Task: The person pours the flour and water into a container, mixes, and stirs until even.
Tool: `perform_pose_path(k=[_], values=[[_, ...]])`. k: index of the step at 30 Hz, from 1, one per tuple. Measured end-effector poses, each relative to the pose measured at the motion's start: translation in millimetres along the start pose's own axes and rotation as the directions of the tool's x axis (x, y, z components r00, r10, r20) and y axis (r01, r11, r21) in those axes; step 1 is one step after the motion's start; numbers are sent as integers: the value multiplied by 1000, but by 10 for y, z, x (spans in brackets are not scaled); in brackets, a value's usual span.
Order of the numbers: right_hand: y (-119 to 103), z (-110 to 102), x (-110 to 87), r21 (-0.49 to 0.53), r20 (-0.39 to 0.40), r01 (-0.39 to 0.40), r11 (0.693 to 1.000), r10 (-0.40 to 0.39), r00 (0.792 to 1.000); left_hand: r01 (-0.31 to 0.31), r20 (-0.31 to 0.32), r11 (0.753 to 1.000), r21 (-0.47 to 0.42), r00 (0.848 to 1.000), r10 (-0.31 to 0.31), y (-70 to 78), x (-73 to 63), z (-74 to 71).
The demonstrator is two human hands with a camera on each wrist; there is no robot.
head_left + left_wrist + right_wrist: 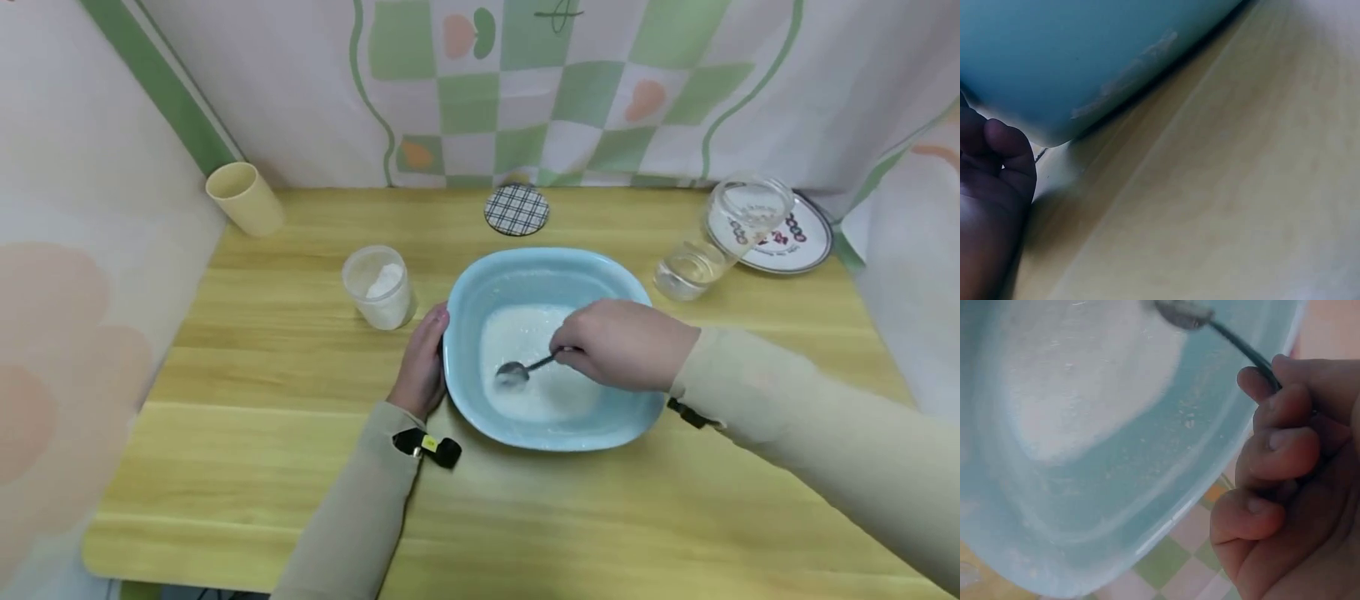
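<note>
A light blue basin (pixel 465 400) stands in the middle of the table with a white milky liquid (pixel 555 400) in it. My left hand (pixel 422 367) holds the basin at its left side, thumb near the rim; its curled fingers (pixel 1010 147) are by the lower wall in the left wrist view. Over the basin, my right hand (pixel 618 343) pinches the dark handle of a metal spoon (pixel 513 372). The spoon's bowl is at the liquid, with some white stuff on it. In the right wrist view the handle runs between thumb and fingers (pixel 1282 450).
A clear tub of white powder (pixel 384 292) stands left of the basin, a yellow cup (pixel 246 200) farther back. Behind the basin lies a checked round coaster (pixel 517 210). At the right are a clear jar of liquid (pixel 693 265) and a patterned plate (pixel 806 250).
</note>
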State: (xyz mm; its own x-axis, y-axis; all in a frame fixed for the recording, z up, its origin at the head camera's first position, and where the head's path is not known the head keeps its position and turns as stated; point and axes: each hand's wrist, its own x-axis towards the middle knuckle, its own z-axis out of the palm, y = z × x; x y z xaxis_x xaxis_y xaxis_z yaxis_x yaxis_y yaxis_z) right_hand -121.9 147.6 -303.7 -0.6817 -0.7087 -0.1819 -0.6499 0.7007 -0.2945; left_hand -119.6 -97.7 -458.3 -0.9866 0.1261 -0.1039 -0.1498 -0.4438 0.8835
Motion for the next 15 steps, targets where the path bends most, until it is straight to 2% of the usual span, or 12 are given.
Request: perform_pose_path(k=[5,7,11,13,15], values=[[53,-23,186,-78,-21,-113,991,111,994,0,-29,1000,-16,1000,0,-28,-33,-39],[20,38,185,-96,-16,-92,991,91,996,13,-38,1000,-11,999,-14,-46,-58,-45],[-91,101,115,-46,-2,29,999,-29,1000,0,-7,1000,0,1000,0,-43,-53,-22],[-85,78,116,-44,-23,25,999,-26,999,-22,1,1000,-1,1000,22,-36,-32,-6],[-31,51,148,-48,-53,-40,998,37,998,-28,-6,1000,-4,1000,28,-36,-20,0]])
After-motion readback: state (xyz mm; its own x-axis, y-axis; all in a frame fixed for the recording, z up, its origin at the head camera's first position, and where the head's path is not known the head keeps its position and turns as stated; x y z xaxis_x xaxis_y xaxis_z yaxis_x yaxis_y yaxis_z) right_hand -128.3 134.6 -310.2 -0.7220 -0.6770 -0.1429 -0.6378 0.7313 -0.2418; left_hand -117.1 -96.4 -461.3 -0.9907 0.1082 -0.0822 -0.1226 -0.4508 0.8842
